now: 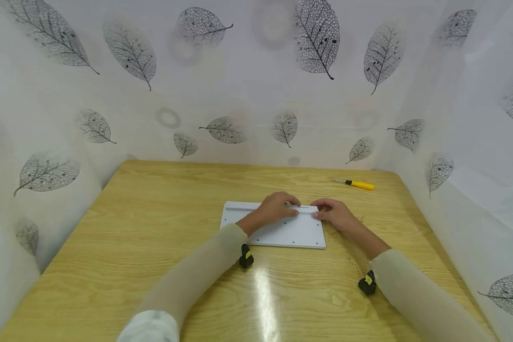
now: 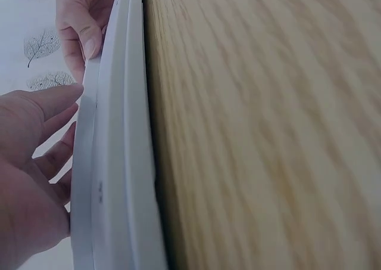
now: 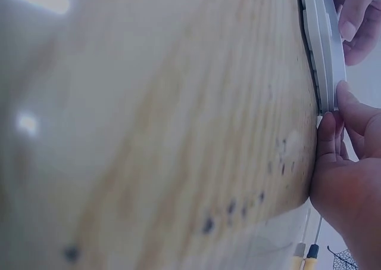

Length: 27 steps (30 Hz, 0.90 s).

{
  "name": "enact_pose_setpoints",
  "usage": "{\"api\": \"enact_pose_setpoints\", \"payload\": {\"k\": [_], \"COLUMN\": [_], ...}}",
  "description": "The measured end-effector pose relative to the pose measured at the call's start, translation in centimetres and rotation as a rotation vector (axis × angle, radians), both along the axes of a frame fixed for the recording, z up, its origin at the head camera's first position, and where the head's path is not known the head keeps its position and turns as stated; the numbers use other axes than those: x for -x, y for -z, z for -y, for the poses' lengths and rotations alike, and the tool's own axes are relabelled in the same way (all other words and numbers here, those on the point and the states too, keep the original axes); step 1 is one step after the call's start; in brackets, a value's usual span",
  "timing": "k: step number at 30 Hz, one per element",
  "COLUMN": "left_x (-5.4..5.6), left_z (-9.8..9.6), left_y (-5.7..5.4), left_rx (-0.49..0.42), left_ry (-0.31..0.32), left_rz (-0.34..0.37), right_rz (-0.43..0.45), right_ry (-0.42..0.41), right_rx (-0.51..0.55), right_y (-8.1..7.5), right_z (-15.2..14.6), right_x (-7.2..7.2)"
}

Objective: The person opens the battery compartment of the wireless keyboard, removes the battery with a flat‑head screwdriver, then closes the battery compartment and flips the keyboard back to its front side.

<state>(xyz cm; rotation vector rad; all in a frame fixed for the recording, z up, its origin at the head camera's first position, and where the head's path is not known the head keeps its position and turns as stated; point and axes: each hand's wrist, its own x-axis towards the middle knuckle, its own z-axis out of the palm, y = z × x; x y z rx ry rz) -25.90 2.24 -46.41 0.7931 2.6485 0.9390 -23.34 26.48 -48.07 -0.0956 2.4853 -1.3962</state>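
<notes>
A flat white panel (image 1: 303,233) with small holes lies on the wooden table. Along its far edge runs a narrow raised white strip (image 1: 241,207). My left hand (image 1: 275,208) reaches over the panel and lightly holds the strip right of its middle, thumb on the near side and fingers on the far side. At the panel's right far corner, my right hand (image 1: 331,211) pinches the strip's end between thumb and fingers. In the right wrist view, the right thumb (image 3: 352,108) presses the strip, with fingertips below at the panel's end.
A screwdriver (image 1: 359,185) with a yellow handle lies behind the panel, toward the table's far right. Dark specks (image 3: 232,210) mark the tabletop near the right hand. Leaf-patterned white curtains (image 1: 248,95) enclose the back and sides.
</notes>
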Motion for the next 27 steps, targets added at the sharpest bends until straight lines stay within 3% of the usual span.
{"api": "enact_pose_setpoints", "payload": {"k": [5, 14, 27], "left_x": [-0.1, 0.2, 0.0], "left_z": [-0.6, -1.4, -1.9], "left_y": [-0.4, 0.1, 0.3], "left_rx": [0.024, 0.061, 0.057], "left_ry": [-0.017, -0.022, -0.074], "left_rz": [0.000, -0.031, -0.059], "right_rz": [0.003, 0.006, -0.001], "right_ry": [0.004, 0.007, -0.008], "right_rx": [0.003, 0.006, 0.011], "right_y": [-0.2, -0.2, 0.0], "right_z": [0.1, -0.1, -0.1], "right_x": [0.0, 0.1, -0.1]}}
